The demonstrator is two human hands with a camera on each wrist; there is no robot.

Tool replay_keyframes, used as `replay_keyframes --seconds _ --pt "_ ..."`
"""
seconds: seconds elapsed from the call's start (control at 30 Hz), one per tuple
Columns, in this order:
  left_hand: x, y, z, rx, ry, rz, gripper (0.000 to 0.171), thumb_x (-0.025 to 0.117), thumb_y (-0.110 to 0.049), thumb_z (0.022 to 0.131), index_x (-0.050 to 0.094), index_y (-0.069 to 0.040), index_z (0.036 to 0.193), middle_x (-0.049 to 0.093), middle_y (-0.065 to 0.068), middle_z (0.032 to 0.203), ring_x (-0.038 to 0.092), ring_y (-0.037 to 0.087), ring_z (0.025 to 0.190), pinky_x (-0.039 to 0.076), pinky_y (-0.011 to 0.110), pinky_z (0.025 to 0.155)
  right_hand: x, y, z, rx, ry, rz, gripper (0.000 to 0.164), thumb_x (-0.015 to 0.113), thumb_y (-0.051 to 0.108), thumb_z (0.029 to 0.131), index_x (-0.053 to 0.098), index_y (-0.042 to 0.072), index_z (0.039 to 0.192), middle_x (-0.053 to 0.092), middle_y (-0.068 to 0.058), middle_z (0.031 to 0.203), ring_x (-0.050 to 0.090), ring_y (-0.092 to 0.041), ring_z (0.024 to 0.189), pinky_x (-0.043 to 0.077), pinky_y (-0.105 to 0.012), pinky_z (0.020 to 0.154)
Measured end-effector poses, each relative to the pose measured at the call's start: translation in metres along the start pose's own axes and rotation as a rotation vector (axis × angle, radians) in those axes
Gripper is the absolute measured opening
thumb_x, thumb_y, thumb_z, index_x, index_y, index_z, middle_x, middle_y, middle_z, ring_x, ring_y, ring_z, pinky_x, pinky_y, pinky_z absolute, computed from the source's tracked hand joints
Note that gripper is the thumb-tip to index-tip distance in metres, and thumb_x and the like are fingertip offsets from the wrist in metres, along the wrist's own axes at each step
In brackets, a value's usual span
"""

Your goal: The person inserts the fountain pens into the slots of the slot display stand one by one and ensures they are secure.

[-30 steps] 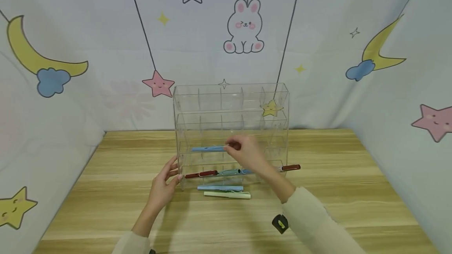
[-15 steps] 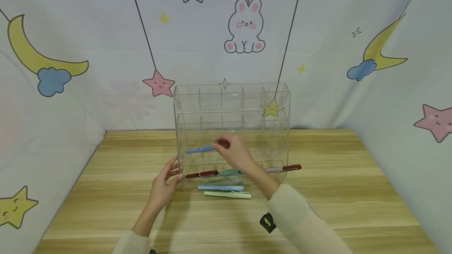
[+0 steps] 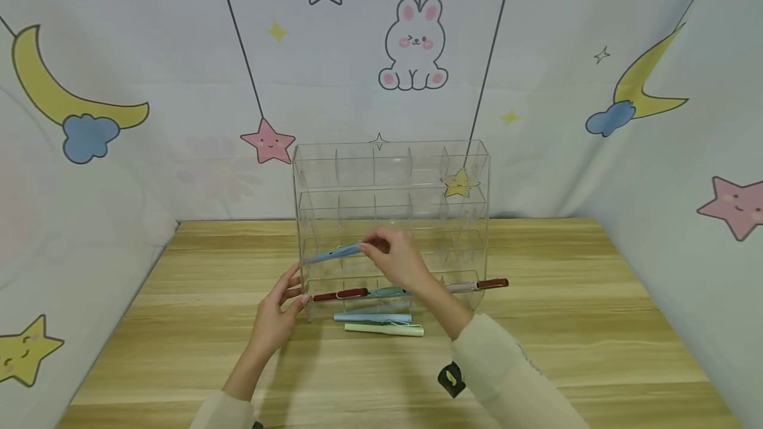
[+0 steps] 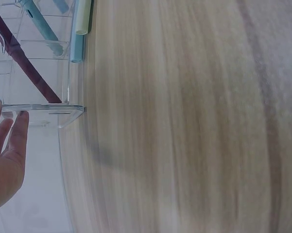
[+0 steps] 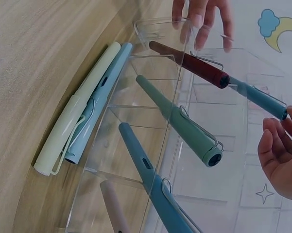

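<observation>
My right hand (image 3: 393, 257) pinches the cap end of a blue pen (image 3: 335, 253) with a wire clip. Tilted, the pen's lower end points left into the leftmost compartment of the third row down in a clear acrylic rack (image 3: 390, 190). My left hand (image 3: 277, 313) touches the rack's lower left side with fairly straight fingers, also visible in the left wrist view. Along the bottom row lean a dark red pen (image 5: 201, 70), a green pen (image 5: 184, 131), another blue pen (image 5: 153, 179) and a pinkish pen (image 5: 114, 206). A brownish-red pen (image 3: 491, 283) sticks out at the right.
On the wooden table (image 3: 536, 349) before the rack lie a light blue pen (image 3: 372, 318) and a cream pen (image 3: 384, 330), side by side. A patterned cloth (image 3: 334, 71) hangs behind. A small black object (image 3: 451, 379) is by my right sleeve.
My right hand has moved left with the blue pen, which has gone from level to tilted, its left end lower. The left hand stays at the rack's side.
</observation>
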State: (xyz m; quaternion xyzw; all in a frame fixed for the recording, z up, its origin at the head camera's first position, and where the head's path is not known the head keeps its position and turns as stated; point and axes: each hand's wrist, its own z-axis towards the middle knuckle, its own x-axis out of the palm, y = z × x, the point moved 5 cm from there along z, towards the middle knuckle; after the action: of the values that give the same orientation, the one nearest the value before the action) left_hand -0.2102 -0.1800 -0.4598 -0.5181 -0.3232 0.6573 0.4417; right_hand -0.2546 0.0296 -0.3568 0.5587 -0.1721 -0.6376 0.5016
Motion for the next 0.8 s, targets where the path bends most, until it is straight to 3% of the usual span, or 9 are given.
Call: replay_keyframes --seconds 0.8 --pt "0.0006 -0.0002 0.0000 -0.014 0.007 -0.001 0.060 0.057 0.008 0.086 0.034 -0.004 0.139 0.051 0.024 0.120 0.053 0.039 0.106 0.054 0.037 0.076 -0.0013 -0.0006 -0.0029 -0.033 0.039 -0.035 0.013 0.064 0.006 0.086 0.066 0.003 0.098 0.063 -0.004 0.083 0.056 -0.013 0.068 0.049 -0.021 0.059"
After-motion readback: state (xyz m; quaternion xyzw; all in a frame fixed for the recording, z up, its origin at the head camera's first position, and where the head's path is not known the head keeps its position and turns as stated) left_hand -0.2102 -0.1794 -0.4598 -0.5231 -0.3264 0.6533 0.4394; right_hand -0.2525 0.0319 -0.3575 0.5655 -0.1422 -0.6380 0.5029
